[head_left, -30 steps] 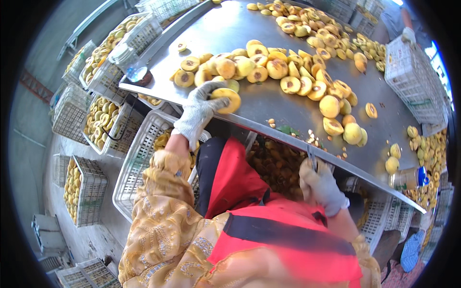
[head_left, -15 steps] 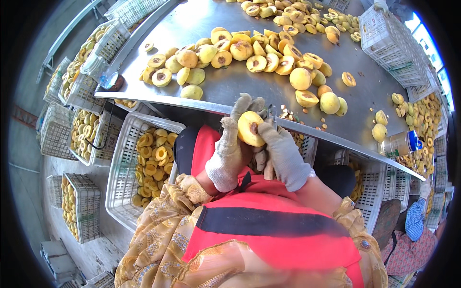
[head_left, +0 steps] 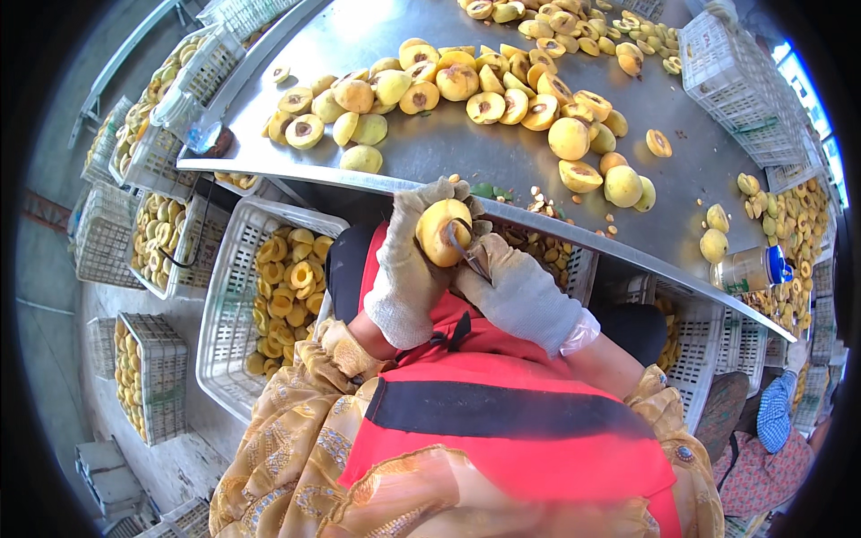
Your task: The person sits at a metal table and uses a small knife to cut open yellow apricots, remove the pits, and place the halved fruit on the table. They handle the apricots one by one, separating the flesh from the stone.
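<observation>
My gloved left hand [head_left: 400, 269] is closed around a yellow peach half [head_left: 435, 226], its cut face turned toward my right hand. In my gloved right hand [head_left: 518, 285] is a pitting tool with a thin curved metal blade [head_left: 460, 240]; the blade lies against the middle of the peach, and the fingers hide its handle. Both hands are above my red apron, just in front of the metal table's [head_left: 430, 148] near edge. A row of halved peaches [head_left: 485, 108] lies on the table beyond them, several cut side up with brown pits showing.
Left of my lap stands a white crate [head_left: 215, 336] of hollowed peach halves [head_left: 289, 282]. Pit fragments [head_left: 541, 202] lie near the table edge. At right are a clear jar with a blue lid [head_left: 749, 269] and a stacked white crate [head_left: 744, 90]. A co-worker's sleeve [head_left: 776, 412] shows at far right.
The peach half has moved slightly left and its cut face has turned toward the right. My right hand has brought the curved blade onto the fruit, where its thumb was before.
</observation>
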A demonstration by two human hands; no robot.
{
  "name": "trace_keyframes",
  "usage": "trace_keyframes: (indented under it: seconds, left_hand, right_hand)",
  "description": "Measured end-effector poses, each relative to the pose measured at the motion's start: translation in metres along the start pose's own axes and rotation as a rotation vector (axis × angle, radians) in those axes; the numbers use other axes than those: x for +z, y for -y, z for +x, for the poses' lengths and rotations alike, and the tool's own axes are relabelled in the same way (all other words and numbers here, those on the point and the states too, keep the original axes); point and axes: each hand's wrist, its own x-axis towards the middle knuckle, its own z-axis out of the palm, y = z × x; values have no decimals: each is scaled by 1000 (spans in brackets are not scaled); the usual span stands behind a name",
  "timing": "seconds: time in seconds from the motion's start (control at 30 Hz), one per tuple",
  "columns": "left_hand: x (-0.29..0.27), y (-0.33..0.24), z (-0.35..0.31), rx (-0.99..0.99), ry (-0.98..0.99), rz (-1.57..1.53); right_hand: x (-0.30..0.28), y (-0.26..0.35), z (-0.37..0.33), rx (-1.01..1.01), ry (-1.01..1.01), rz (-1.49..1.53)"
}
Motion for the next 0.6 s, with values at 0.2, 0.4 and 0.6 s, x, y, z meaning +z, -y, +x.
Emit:
trace_keyframes:
  seconds: [0.2,0.4,0.6]
  left_hand:
    - [8,8,3,191,44,251]
    - [26,-1,6,152,39,472]
    - [5,-33,23,-377,365,491]
  right_hand:
    - [14,-7,1,124,48,134]
    - [25,-14,-1,-159,-156,-5]
    - [-32,41,6,666,603,592]
